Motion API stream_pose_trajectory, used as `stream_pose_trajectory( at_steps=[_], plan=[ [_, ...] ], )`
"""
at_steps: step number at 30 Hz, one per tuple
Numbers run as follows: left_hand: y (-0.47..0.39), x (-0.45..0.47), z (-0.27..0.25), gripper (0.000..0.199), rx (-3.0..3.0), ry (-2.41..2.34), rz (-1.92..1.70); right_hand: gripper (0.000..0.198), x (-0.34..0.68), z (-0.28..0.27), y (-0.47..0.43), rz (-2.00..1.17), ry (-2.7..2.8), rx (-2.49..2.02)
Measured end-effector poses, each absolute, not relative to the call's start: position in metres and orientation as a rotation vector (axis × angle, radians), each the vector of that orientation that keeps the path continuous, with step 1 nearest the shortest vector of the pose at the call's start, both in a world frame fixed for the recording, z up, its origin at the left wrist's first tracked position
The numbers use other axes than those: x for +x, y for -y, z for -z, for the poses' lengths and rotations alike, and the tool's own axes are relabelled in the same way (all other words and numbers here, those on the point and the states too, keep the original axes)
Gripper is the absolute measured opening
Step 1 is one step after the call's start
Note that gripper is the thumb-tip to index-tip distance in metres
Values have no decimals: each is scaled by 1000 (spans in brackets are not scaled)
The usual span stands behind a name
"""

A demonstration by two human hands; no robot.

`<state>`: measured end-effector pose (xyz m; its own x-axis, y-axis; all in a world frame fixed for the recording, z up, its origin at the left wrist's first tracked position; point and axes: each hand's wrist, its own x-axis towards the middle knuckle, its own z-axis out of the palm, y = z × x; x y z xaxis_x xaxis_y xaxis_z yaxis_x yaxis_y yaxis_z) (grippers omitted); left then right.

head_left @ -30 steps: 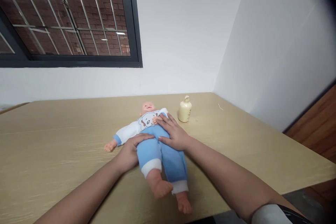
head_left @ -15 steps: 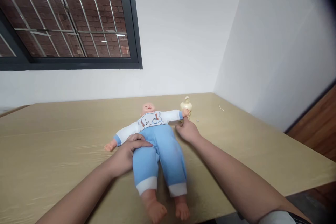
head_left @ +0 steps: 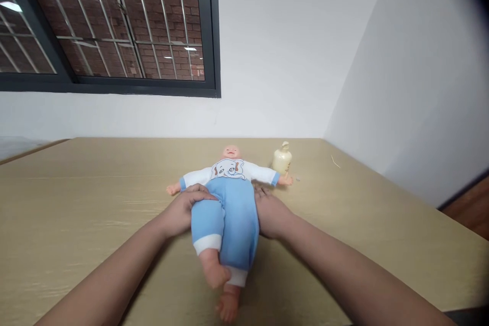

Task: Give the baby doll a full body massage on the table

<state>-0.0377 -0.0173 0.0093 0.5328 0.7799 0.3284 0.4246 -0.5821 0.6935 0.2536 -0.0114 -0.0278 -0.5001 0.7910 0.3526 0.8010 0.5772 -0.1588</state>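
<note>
A baby doll (head_left: pixel 239 214) in blue trousers and a white top with an elephant bib lies on its back, head away from me and feet toward me. My left hand (head_left: pixel 193 204) grips the doll at the left hip, thumb across the top of the thigh. Against the opposite hip presses my right hand (head_left: pixel 269 211), its fingers curled along the doll's side and partly hidden by it. The doll's legs are crossed at the ankles. Both its arms stretch outward.
Just behind the doll's right-side hand stands a cream pump bottle (head_left: pixel 282 159). A thin pale strand (head_left: pixel 335 161) lies farther right on the tan table (head_left: pixel 114 188). White walls and a barred window (head_left: pixel 126 20) border the back.
My right hand has left the doll's arm and come down to its hip. The doll has turned slightly, its arm dropping away from the bottle, and its legs have swung left and crossed.
</note>
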Motion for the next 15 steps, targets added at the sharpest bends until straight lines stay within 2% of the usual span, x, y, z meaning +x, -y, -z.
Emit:
stream_pose_trajectory(
  at_steps=[2, 5, 8, 11, 13, 15],
  plan=[
    [13, -40, -6, 31, 2216, -980, -894, 90, 248, 27, 17, 97, 2426, -1283],
    [10, -41, -4, 31, 2186, -963, -902, 90, 243, 20, 29, 164, 2437, -1108],
    [10, -44, -6, 31, 2184, -907, -866, 77, 240, 13, 38, 164, 2614, -801],
    [10, -50, -9, 35, 2211, -834, -780, 58, 239, 11, 41, 133, 2692, -683],
    [10, -55, -9, 39, 2231, -811, -719, 55, 238, 11, 42, 113, 2693, -694],
    [9, -59, -9, 42, 2247, -831, -667, 60, 237, 10, 44, 105, 2715, -713]
  ],
)
